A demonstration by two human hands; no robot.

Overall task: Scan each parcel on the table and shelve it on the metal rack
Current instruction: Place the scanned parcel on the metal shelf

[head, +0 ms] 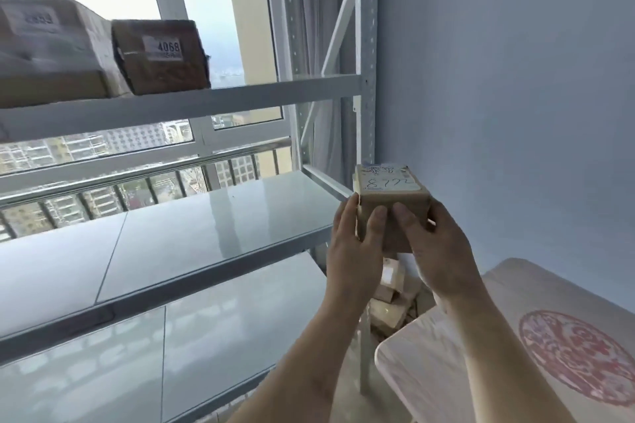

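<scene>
A small brown cardboard parcel [391, 203], its white top label handwritten "8772", is held in the air by both hands. My left hand [357, 244] grips its left side with the thumb on the front face. My right hand [436, 251] grips the right side, thumb also on the front. The parcel hovers just off the right end of the metal rack's [192, 230] middle shelf, beside the rack's right upright. On the upper shelf sit two parcels: a brown one labelled "4068" [161, 57] and a larger blurred box [51, 51] at the left.
A pale wooden table [515, 347] with a red round print stands at the lower right. Several small cardboard boxes [391, 302] lie on the floor between table and rack. A blue-grey wall is on the right; a window with a railing is behind the rack.
</scene>
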